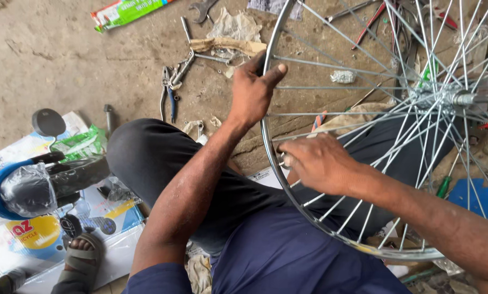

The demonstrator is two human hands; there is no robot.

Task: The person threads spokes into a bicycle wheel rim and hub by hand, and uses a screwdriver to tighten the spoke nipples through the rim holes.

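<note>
Right hand [320, 163] pinching spoke, left hand [252, 90] gripping wheel rim [267, 141], tool-strewn concrete floor [53, 54]

The bare floor [53, 60] at upper left lies open, well apart from the wheel. Around the wheel rim [267, 136] the way is crowded: pliers [169, 92], a wrench [202, 10] and rags [230, 35] lie just beyond it, and spokes [363, 71] fill its inside, leaving narrow gaps. A blue child's bike [21, 185] on cardboard blocks the lower left.

Pliers [169, 92], spanner [202, 9], green screwdriver [444, 187], sandal [81, 261]
</note>
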